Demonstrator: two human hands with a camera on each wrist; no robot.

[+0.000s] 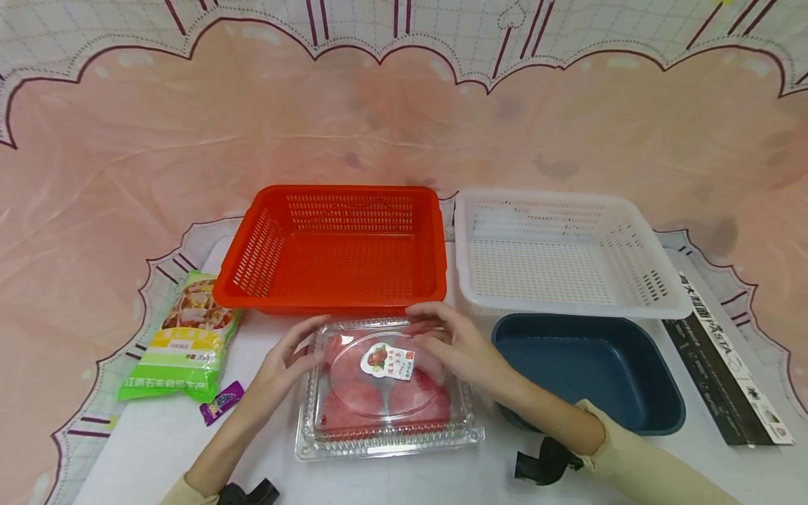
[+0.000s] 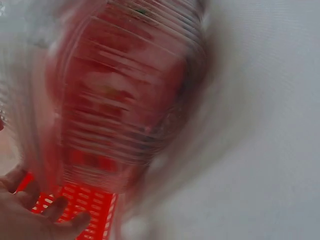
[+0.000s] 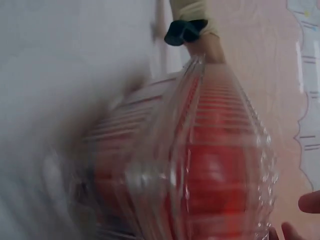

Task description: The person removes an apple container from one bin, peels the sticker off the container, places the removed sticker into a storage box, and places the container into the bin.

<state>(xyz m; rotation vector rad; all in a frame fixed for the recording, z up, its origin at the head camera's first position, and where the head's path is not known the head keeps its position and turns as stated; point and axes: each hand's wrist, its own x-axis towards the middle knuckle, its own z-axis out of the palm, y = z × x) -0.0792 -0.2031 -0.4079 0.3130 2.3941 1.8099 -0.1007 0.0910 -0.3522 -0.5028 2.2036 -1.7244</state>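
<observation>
A clear plastic clamshell box (image 1: 385, 428) with red contents and a picture label (image 1: 399, 363) on its lid lies on the white tabletop. My left hand (image 1: 284, 368) is at its far left corner, fingers bent loosely around the edge. Over the lid's far right part hangs my right hand (image 1: 451, 344), with loosely bent fingers. In the left wrist view the box (image 2: 120, 90) is blurred, with fingers (image 2: 45, 220) just below it. Fingertips (image 3: 311, 202) show apart from the blurred box (image 3: 215, 165) in the right wrist view.
Behind the box stand a red basket (image 1: 353, 270) and a white basket (image 1: 536, 273). To the right are a dark blue tub (image 1: 587, 372) and a black pasta box (image 1: 707, 372). A green-yellow food bag (image 1: 183, 344) and a small purple packet (image 1: 222, 402) lie left.
</observation>
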